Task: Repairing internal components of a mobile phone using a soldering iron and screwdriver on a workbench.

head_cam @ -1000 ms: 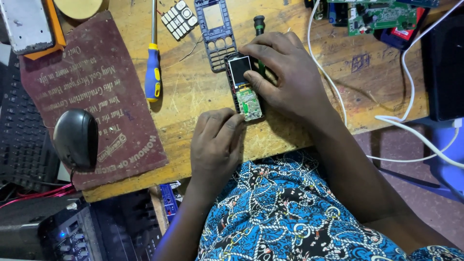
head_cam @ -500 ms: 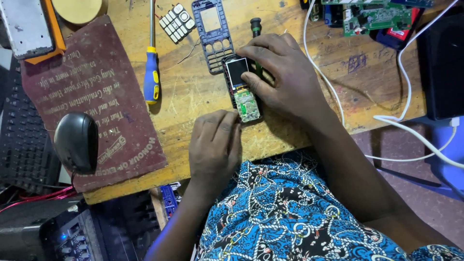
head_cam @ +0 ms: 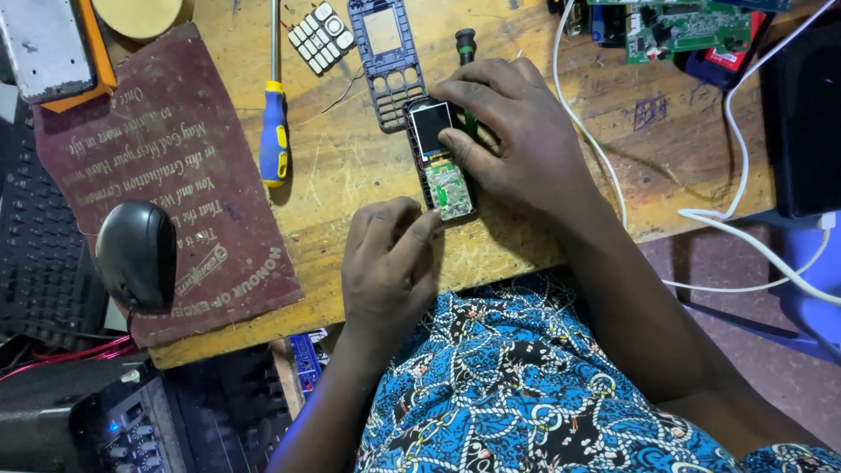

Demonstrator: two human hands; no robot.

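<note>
Scratched wooden worktop (head_cam: 350, 175) carries an opened phone (head_cam: 441, 162); my right hand (head_cam: 517, 140) pinches its upper part, my left hand (head_cam: 385, 263) fingertips press its lower end, grasping nothing.

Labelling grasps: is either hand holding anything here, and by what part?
Right hand pins the opened phone flat on the wooden bench, fingertips on its screen end and right edge. Left hand touches the phone's lower end, fingertip at the circuit board. Nothing is lifted.
</note>
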